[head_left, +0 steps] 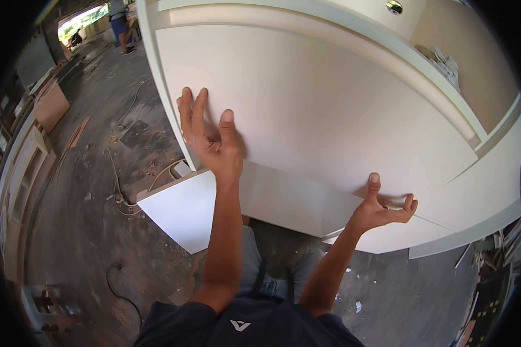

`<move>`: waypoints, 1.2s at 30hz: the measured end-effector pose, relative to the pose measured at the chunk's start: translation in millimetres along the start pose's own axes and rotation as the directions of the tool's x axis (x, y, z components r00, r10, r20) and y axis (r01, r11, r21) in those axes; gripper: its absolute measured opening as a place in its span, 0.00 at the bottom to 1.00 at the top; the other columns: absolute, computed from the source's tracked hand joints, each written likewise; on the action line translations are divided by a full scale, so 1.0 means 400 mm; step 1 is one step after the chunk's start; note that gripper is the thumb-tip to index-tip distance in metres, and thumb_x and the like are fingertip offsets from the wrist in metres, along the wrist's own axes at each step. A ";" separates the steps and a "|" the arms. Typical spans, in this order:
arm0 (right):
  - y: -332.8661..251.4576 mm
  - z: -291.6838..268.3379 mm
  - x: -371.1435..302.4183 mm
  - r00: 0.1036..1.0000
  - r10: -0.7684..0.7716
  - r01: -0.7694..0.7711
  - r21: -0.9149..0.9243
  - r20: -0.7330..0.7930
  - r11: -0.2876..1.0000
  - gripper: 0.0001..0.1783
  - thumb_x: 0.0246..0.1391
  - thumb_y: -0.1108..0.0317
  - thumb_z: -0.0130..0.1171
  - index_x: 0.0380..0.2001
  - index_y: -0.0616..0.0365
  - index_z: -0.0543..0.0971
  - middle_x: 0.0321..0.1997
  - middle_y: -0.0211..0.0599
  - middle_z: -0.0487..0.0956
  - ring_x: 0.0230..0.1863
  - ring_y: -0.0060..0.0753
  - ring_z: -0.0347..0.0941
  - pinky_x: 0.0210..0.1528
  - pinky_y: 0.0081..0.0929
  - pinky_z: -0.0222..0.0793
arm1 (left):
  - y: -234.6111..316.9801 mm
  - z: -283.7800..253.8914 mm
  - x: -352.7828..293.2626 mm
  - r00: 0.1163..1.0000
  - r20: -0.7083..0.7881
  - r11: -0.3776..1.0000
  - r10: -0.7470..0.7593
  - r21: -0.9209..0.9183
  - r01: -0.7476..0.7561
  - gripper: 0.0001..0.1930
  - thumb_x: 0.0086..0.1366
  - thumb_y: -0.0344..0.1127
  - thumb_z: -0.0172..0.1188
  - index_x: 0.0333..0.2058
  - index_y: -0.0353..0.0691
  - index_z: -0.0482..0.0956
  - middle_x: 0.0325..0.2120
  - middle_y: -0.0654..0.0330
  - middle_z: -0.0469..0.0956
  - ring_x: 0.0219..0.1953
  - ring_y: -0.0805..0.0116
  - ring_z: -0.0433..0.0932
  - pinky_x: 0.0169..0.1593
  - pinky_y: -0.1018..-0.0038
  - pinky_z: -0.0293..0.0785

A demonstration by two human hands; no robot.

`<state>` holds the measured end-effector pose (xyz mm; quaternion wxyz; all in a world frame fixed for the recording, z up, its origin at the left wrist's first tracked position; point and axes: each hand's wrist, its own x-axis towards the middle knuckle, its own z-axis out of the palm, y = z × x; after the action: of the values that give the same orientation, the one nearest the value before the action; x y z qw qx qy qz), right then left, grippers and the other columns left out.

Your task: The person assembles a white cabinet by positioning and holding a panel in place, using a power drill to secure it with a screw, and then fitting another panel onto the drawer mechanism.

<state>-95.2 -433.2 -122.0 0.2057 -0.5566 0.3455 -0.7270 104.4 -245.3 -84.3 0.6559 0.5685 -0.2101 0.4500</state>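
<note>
A large white cabinet [474, 110] fills the upper right, with a broad flat white front panel [307, 98] facing me. My left hand [214, 139] is at the panel's left side, its fingers spread and thumb out, pressed to or just off the surface. At the panel's lower right edge is my right hand [382, 211], thumb up and fingers stretched sideways with a slight curl. Nothing shows between the fingers of either hand. Under the panel, a white lower board [295, 199] and an angled white panel [182, 208] stick out toward my legs.
Cables [117, 179] and debris lie on the dark, dirty floor at left. A pale wooden frame [26, 196] stands at the far left. Crumpled plastic [444, 66] rests inside the cabinet top. Offcuts [506, 248] pile up at right. Another person [120, 26] stands in the background.
</note>
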 end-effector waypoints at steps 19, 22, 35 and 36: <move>-0.008 0.016 0.004 1.000 -0.004 0.003 0.117 0.013 0.993 0.48 0.42 0.64 0.76 0.55 0.72 0.53 0.59 0.49 0.47 0.55 0.45 0.64 0.53 0.42 0.78 | 0.066 -0.005 0.042 0.320 0.104 0.201 -0.942 -0.590 0.782 0.31 0.45 0.32 0.79 0.47 0.27 0.74 0.48 0.53 0.75 0.54 0.63 0.70 0.62 0.69 0.61; -0.039 0.027 -0.015 0.999 0.045 -0.049 0.152 0.030 0.987 0.49 0.41 0.63 0.77 0.55 0.72 0.53 0.58 0.48 0.48 0.55 0.44 0.64 0.53 0.40 0.78 | 0.068 -0.022 0.060 0.341 0.018 0.266 -0.940 -0.591 0.762 0.29 0.45 0.32 0.79 0.44 0.27 0.76 0.46 0.53 0.76 0.52 0.63 0.71 0.62 0.69 0.60; 0.010 0.027 -0.005 0.941 0.332 -0.306 0.253 -0.065 0.918 0.72 0.18 0.54 0.86 0.61 0.72 0.50 0.60 0.62 0.55 0.61 0.48 0.58 0.65 0.44 0.62 | 0.015 -0.013 0.033 0.341 0.218 0.163 -0.914 -0.573 0.803 0.35 0.51 0.45 0.75 0.50 0.25 0.74 0.49 0.50 0.75 0.49 0.56 0.73 0.56 0.65 0.70; -0.011 0.030 -0.009 0.938 0.329 -0.293 0.258 -0.112 0.921 0.72 0.18 0.54 0.86 0.61 0.72 0.50 0.60 0.62 0.55 0.61 0.48 0.58 0.65 0.44 0.62 | 0.018 -0.025 0.044 0.346 0.226 0.173 -0.910 -0.553 0.815 0.36 0.50 0.47 0.76 0.52 0.29 0.73 0.51 0.51 0.74 0.52 0.56 0.72 0.57 0.62 0.68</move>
<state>-82.3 -431.1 -119.7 0.3568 -0.4085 0.3550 -0.7615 104.9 -230.0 -69.1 0.9441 0.3172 0.0758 -0.0483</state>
